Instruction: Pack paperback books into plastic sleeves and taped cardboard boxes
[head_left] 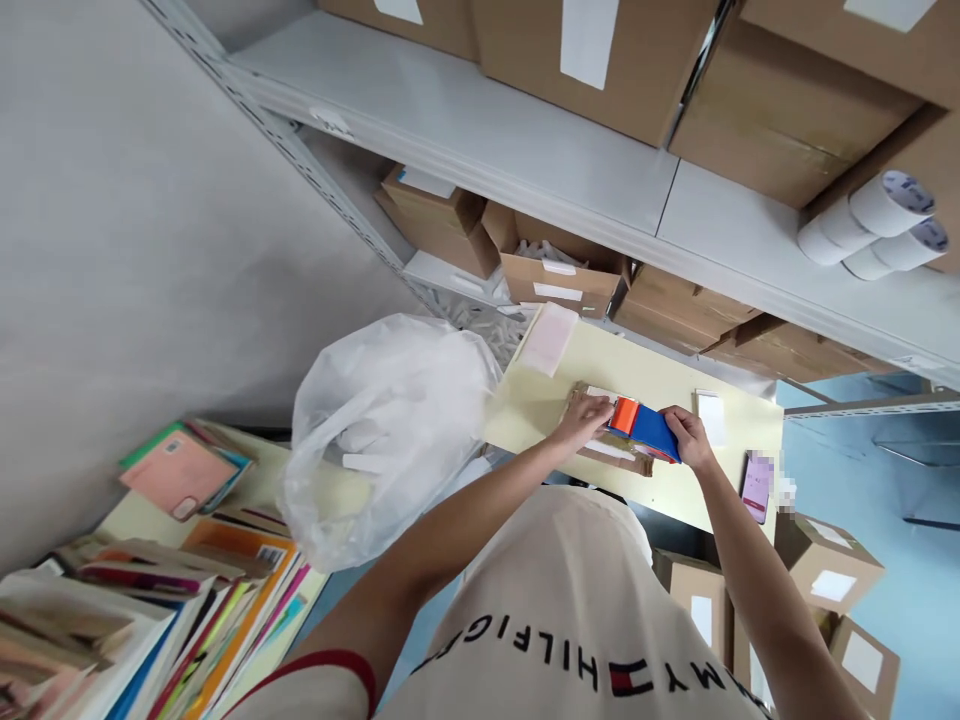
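A flat blue-and-orange item (654,432) lies across my two hands above the table; its exact kind is not clear. Its right, blue end is gripped by my right hand (688,437), thumb on top and fingers curled. At the orange end, my left hand (583,420) has its fingers bent and closed at the item's edge. Beneath both is a small brown cardboard box (643,465) with white on its top, lying on the pale yellow table (607,350). The hands and the item cover much of the box.
Left of the table hangs a big translucent plastic bag (390,430) with white pieces inside. A phone (757,485) and a white paper pad (710,417) lie on the right. Pink paper (550,338) is at the back. A grey shelf (480,130) with cartons overhangs; books (225,590) fill the lower left.
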